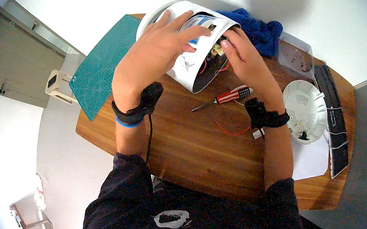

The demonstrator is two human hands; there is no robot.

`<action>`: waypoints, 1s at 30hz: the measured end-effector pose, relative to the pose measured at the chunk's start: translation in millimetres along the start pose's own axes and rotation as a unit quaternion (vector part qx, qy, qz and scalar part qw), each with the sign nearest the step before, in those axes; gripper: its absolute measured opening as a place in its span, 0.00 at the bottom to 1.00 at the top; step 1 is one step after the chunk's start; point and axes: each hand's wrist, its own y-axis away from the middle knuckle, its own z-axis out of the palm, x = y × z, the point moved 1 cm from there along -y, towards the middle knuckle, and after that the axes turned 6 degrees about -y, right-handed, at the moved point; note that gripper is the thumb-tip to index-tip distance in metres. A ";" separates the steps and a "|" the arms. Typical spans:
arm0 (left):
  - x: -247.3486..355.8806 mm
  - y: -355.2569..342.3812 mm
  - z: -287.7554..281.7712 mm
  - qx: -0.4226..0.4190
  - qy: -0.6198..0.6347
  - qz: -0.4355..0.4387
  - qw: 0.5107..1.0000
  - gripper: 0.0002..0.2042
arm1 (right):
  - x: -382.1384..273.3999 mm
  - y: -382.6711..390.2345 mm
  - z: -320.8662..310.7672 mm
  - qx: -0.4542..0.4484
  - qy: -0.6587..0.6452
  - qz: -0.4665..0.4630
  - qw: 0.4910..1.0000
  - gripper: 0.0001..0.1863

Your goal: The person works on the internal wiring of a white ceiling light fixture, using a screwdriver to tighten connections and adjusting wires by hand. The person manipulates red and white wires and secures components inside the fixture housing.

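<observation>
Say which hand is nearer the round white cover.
Right hand, up and left of the round white cover; the left hand is farther left, on the white housing.

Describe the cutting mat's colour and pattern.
The cutting mat is teal green with a fine grid, best seen in the head view.

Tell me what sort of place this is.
Likely an indoor spot for electronics work: a screwdriver lies on the table, a green mat is at its left, and a white casing shows wires inside.
</observation>
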 end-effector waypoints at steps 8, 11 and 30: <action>-0.6 0.7 4.1 -0.002 0.028 -0.007 1.000 0.25 | -0.3 20.1 10.5 0.026 -0.188 0.136 0.972 0.22; -1.0 0.8 0.0 -0.002 0.041 -0.001 0.999 0.26 | -5.5 27.5 14.3 0.036 -0.148 0.067 0.986 0.25; 1.2 7.2 -4.3 0.004 0.100 0.008 0.995 0.34 | -13.6 23.5 36.0 0.128 -0.009 -0.015 0.992 0.15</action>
